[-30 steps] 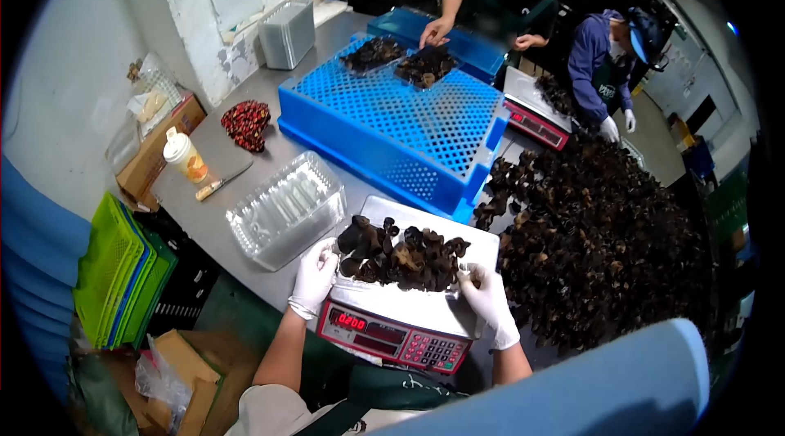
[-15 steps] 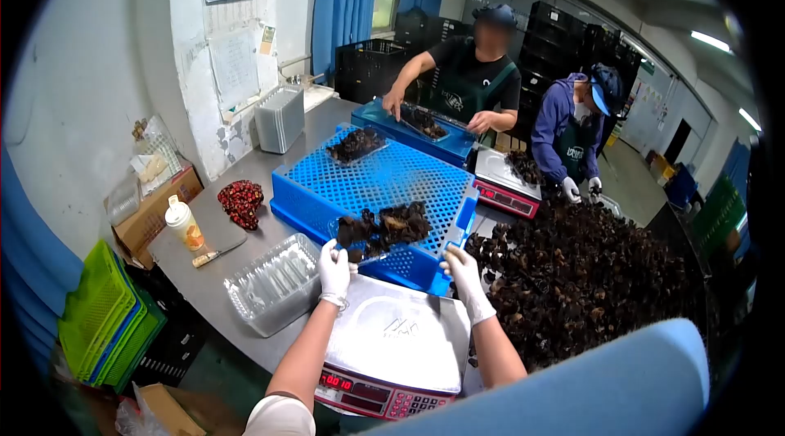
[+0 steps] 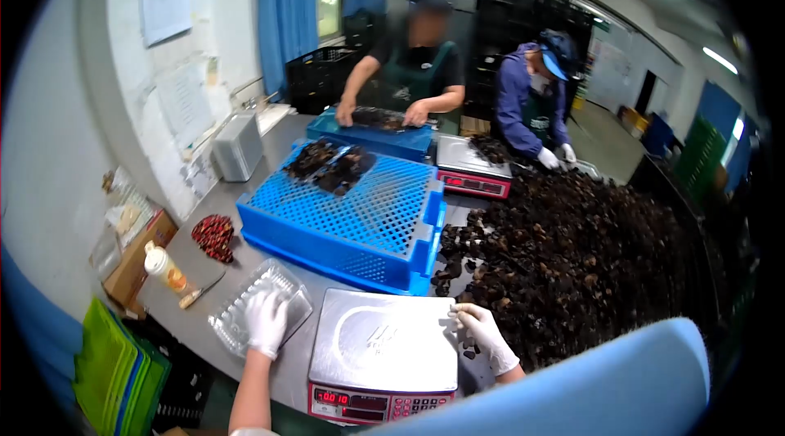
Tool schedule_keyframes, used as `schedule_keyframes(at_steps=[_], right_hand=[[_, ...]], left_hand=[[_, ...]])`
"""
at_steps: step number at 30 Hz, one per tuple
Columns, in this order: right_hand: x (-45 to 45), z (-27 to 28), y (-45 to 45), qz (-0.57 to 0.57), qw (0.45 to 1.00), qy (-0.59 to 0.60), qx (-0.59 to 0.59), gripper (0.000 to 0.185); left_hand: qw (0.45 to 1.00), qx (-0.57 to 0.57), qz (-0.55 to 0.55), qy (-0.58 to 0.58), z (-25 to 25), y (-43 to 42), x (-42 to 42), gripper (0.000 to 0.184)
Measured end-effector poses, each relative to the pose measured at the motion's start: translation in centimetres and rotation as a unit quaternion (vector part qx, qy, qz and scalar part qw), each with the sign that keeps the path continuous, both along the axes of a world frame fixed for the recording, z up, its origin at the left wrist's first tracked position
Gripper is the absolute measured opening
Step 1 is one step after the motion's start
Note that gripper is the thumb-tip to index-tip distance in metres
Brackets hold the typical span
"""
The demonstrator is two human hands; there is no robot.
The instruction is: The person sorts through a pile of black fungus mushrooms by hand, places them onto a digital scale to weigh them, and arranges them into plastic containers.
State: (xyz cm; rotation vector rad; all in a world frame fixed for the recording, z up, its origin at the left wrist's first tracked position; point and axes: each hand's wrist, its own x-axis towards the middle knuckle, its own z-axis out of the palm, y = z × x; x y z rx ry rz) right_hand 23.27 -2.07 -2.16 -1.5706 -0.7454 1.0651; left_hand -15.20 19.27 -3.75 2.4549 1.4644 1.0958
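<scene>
Head view: your left hand [image 3: 267, 321] is at the clear trays [image 3: 230, 323], long axis away-right; right hand [image 3: 484, 333] farther; can't tell either's grip.

Table [image 3: 195, 323]: grey metal
Left edge: lidded cup [image 3: 168, 269], knife [image 3: 202, 289]; red bundle [image 3: 214, 237] just inward
Near edge: clear trays [image 3: 231, 325], scale [image 3: 384, 346]
Middle: blue crate [image 3: 343, 211]
Far edge: tray stack [image 3: 238, 147], blue box [image 3: 392, 141], second scale [image 3: 458, 155]
Right: dark fungus heap [image 3: 572, 264]

The left hand in a thin white glove [image 3: 267, 321] is reaching forward, palm down, fingers spreading slightly, its bare forearm rising from below. The right hand in a matching white glove [image 3: 482, 333] is angling inward, fingertips drawing together.
</scene>
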Motion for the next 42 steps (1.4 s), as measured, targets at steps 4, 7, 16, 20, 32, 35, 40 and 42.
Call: schedule_keyframes(at_steps=[4,7,16,20,32,35,40,42], right_hand=[[0.7,-4.0,-3.4,-0.037,0.996,0.057,0.053,0.028],[-0.9,-4.5,-4.8,-0.059,0.99,0.115,0.054,0.027],[-2.9,-6.5,-12.4,-0.084,0.994,0.04,0.059,0.026],[-3.1,-8.6,-15.3,-0.117,0.988,0.058,0.081,0.025],[0.1,-10.2,-22.3,-0.076,0.965,-0.249,0.03,0.029],[7.6,-8.0,-24.2,-0.296,0.865,-0.402,0.051,0.01],[15.3,-14.5,-25.2,-0.415,0.763,-0.479,-0.122,0.045],[13.2,-13.6,-24.8,-0.297,0.808,-0.488,-0.144,0.049]], left_hand=[[1.0,-0.014,-0.001,-0.009,-4.9,-0.9,-4.6,0.008],[1.0,-0.009,0.003,-0.021,-5.6,-0.7,-4.9,0.006],[0.97,-0.217,-0.054,-0.098,-10.5,7.6,-9.0,0.013],[0.997,0.017,0.06,-0.036,-5.2,0.7,-3.8,0.009],[0.944,-0.025,-0.308,0.116,-3.7,-11.9,1.9,0.037],[0.953,-0.008,-0.292,0.075,0.8,-17.4,7.0,0.044],[0.915,-0.061,-0.396,0.054,0.9,-23.9,17.8,0.034],[0.888,-0.086,-0.448,0.051,-0.4,-26.0,22.3,0.035]])
